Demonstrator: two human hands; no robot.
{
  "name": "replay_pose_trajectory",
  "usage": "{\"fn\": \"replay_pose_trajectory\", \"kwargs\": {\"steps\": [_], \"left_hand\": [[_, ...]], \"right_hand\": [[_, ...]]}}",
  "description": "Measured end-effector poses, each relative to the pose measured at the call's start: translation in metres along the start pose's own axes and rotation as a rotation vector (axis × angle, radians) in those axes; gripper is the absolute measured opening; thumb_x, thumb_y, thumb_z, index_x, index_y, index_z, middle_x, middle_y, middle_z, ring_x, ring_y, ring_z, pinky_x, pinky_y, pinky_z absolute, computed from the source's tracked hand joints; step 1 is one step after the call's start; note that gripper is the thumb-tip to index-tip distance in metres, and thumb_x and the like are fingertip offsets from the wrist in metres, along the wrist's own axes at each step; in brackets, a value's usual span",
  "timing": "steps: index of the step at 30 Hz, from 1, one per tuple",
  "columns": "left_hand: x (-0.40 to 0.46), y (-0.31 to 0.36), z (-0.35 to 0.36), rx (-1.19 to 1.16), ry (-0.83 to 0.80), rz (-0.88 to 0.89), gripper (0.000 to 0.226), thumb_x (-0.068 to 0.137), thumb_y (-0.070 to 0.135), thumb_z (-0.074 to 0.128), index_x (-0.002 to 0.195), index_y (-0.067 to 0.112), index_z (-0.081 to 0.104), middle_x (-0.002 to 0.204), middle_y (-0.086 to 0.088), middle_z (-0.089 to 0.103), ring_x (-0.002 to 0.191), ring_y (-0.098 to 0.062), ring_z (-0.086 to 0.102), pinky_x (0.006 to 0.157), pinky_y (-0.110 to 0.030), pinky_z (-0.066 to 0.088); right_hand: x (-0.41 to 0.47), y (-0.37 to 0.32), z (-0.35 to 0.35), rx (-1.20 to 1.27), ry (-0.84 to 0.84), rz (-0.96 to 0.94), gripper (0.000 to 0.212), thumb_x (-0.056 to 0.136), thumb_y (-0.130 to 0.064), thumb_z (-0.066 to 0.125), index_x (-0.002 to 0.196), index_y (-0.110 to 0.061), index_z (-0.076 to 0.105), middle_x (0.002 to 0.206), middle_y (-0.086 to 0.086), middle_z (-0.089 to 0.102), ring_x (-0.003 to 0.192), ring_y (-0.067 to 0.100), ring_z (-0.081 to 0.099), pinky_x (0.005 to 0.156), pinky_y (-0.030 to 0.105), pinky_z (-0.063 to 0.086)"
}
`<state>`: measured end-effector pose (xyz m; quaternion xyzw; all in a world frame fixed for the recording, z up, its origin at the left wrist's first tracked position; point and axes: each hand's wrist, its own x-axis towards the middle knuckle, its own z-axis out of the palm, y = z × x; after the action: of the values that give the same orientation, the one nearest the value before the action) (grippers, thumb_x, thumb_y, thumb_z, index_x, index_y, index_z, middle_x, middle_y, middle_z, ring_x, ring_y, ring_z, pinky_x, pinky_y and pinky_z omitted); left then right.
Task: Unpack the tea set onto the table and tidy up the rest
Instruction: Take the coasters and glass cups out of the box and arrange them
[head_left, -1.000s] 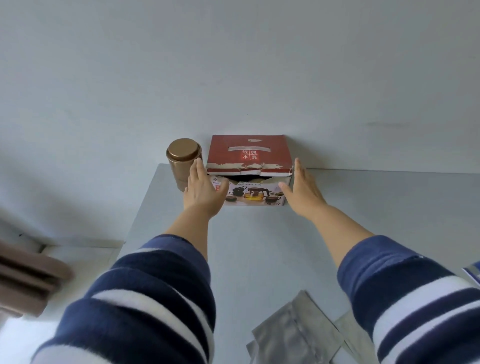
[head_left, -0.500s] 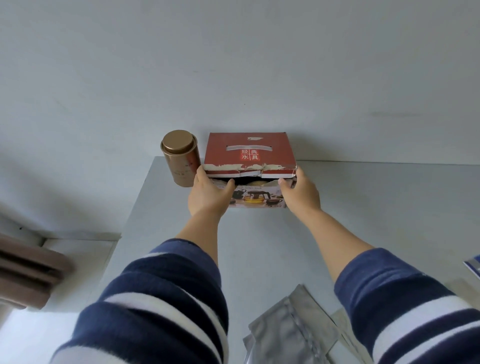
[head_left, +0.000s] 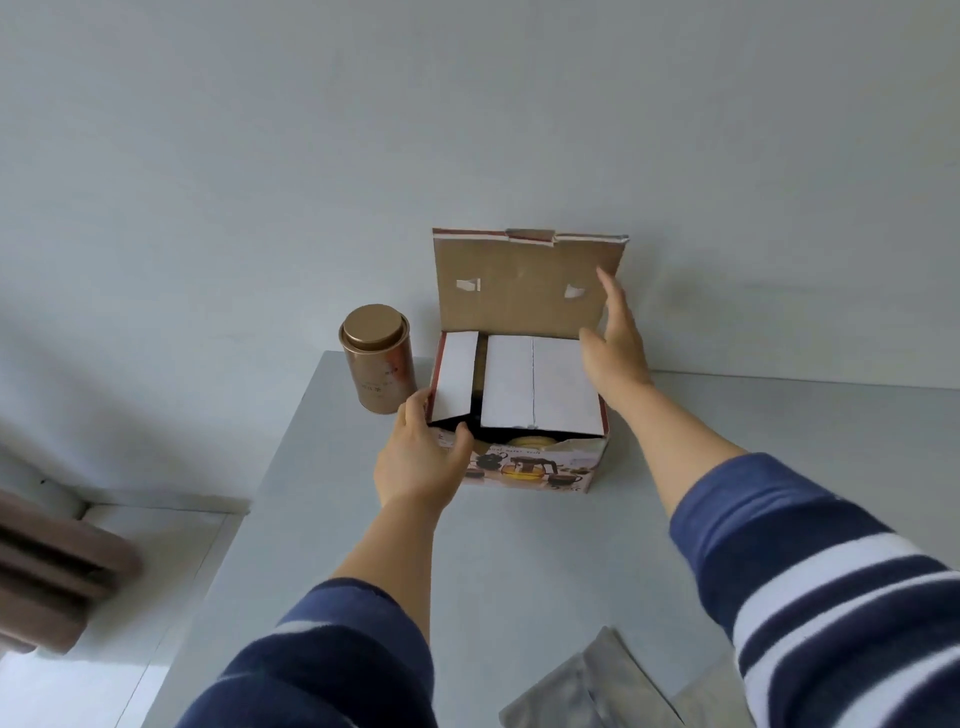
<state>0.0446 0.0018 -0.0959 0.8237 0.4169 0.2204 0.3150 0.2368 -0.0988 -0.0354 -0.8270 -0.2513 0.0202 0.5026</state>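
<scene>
The tea set box (head_left: 540, 470) stands at the far side of the grey table (head_left: 519, 561), against the wall. Its brown lid (head_left: 524, 283) is raised upright. White inner flaps (head_left: 535, 384) cover most of the opening; something yellow shows in the gap at the front. My left hand (head_left: 418, 457) pinches the left inner flap at the box's front left corner. My right hand (head_left: 615, 338) rests with straight fingers against the lid's right edge.
A bronze round tin (head_left: 378, 358) stands just left of the box, close to my left hand. Silver foil bags (head_left: 592, 691) lie at the near edge of the table. A brown piece of furniture (head_left: 47, 577) sits left of the table.
The lid was down with both hands gripping its front edge. It has since swung up to upright, exposing the white inner flaps. My left hand dropped to the left flap.
</scene>
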Motion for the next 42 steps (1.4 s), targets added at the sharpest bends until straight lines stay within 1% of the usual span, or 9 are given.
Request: {"fn": "replay_pose_trajectory", "kwargs": {"steps": [3, 9, 15, 22, 25, 30, 36, 39, 42], "left_hand": [[-0.003, -0.005, 0.005, -0.035, 0.028, 0.009, 0.053, 0.088, 0.041, 0.055, 0.137, 0.028, 0.039, 0.134, 0.011, 0.053, 0.104, -0.021, 0.063, 0.075, -0.031, 0.051], [0.006, 0.000, 0.004, 0.062, 0.045, -0.013, 0.036, 0.090, 0.037, 0.052, 0.123, 0.025, 0.045, 0.121, 0.006, 0.058, 0.084, -0.023, 0.060, 0.068, -0.034, 0.052], [0.017, 0.003, -0.005, -0.065, 0.023, -0.156, 0.029, 0.101, 0.036, 0.029, 0.105, 0.015, 0.047, 0.096, -0.008, 0.063, 0.084, -0.031, 0.059, 0.067, -0.036, 0.045], [0.009, -0.006, -0.014, -0.275, 0.045, -0.201, 0.039, 0.099, 0.029, 0.035, 0.138, 0.028, 0.034, 0.135, -0.003, 0.049, 0.108, -0.027, 0.059, 0.089, -0.047, 0.052], [0.007, -0.004, -0.012, -0.242, 0.010, -0.183, 0.041, 0.099, 0.033, 0.041, 0.139, 0.028, 0.040, 0.143, 0.001, 0.036, 0.100, -0.018, 0.059, 0.082, -0.038, 0.053], [0.004, -0.001, -0.002, -0.166, 0.037, -0.209, 0.050, 0.097, 0.033, 0.044, 0.145, 0.029, 0.032, 0.152, 0.001, 0.021, 0.125, -0.025, 0.048, 0.090, -0.040, 0.050], [0.004, 0.002, 0.003, 0.125, 0.079, -0.156, 0.055, 0.089, 0.038, 0.049, 0.140, 0.023, 0.036, 0.151, -0.002, 0.014, 0.139, -0.031, 0.018, 0.114, -0.047, 0.023], [0.009, 0.012, -0.002, 0.269, 0.154, -0.075, 0.043, 0.084, 0.030, 0.052, 0.126, 0.022, 0.045, 0.138, -0.003, 0.027, 0.130, -0.031, 0.021, 0.111, -0.043, 0.019], [0.024, 0.025, -0.011, 0.387, 0.148, 0.025, 0.038, 0.082, 0.018, 0.051, 0.120, 0.019, 0.055, 0.128, -0.005, 0.039, 0.121, -0.029, 0.028, 0.100, -0.039, 0.025]], "right_hand": [[0.027, 0.005, 0.013, -0.128, -0.013, 0.072, 0.073, 0.088, -0.003, 0.043, 0.149, -0.037, 0.020, 0.149, 0.004, 0.028, 0.114, 0.023, 0.050, 0.084, 0.038, 0.050], [0.030, 0.015, 0.018, -0.283, -0.234, 0.191, 0.073, 0.091, -0.033, 0.055, 0.153, -0.025, 0.016, 0.157, 0.008, 0.009, 0.142, 0.032, 0.025, 0.112, 0.040, 0.029], [-0.034, 0.015, 0.013, -0.508, -0.528, 0.132, 0.117, 0.061, -0.070, 0.072, 0.151, -0.039, 0.006, 0.159, -0.006, -0.022, 0.147, 0.026, -0.016, 0.119, 0.052, 0.011], [-0.068, 0.022, -0.001, -0.268, -0.021, -0.153, 0.046, 0.094, -0.030, 0.055, 0.136, -0.016, 0.046, 0.125, 0.002, 0.054, 0.107, 0.020, 0.054, 0.083, 0.027, 0.044], [-0.073, 0.024, -0.005, 0.080, 0.274, 0.171, 0.029, 0.100, -0.025, 0.043, 0.118, -0.005, 0.055, 0.096, 0.008, 0.059, 0.087, 0.026, 0.057, 0.070, 0.029, 0.040], [-0.071, 0.047, -0.017, 0.982, 0.384, 0.854, 0.034, 0.095, -0.013, 0.055, 0.128, -0.006, 0.049, 0.103, 0.012, 0.062, 0.080, 0.022, 0.062, 0.070, 0.035, 0.054], [-0.080, 0.050, -0.021, 0.843, 0.049, 1.171, 0.024, 0.094, -0.019, 0.059, 0.111, -0.003, 0.055, 0.074, 0.009, 0.058, 0.055, 0.010, 0.049, 0.036, 0.018, 0.048], [-0.073, 0.041, -0.026, 0.170, 0.081, 0.843, 0.040, 0.090, -0.014, 0.062, 0.127, -0.007, 0.050, 0.103, 0.015, 0.064, 0.082, 0.027, 0.062, 0.058, 0.027, 0.052], [-0.064, 0.019, -0.027, -0.294, 0.010, 0.094, 0.019, 0.090, -0.015, 0.060, 0.109, -0.018, 0.065, 0.100, 0.004, 0.071, 0.082, 0.019, 0.062, 0.064, 0.021, 0.044]]}}
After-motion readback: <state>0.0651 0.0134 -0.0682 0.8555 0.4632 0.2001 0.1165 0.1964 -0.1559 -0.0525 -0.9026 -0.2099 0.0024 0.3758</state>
